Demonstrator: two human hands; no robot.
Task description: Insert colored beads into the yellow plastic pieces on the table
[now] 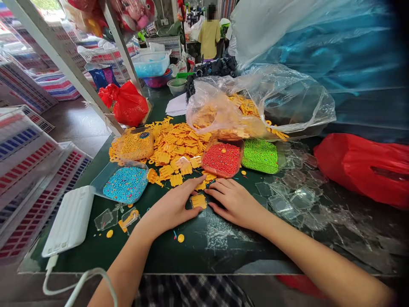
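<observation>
My left hand (172,205) and my right hand (231,200) rest on the dark green table (191,251), curved around a flat yellow plastic piece (198,201). Their fingers lie at its edges, and it seems to stay flat on the table. Just beyond my hands stand shallow trays of blue beads (125,184), red beads (221,158), green beads (260,156) and orange-yellow beads (137,145). A heap of yellow plastic pieces (175,145) spreads behind the blue and red trays.
Clear plastic covers (287,198) lie scattered to the right. A clear bag of yellow pieces (255,102) sits behind the trays. A white power bank (68,221) with a cable lies at the left. Red bags, a white shelf post and a person in yellow stand around.
</observation>
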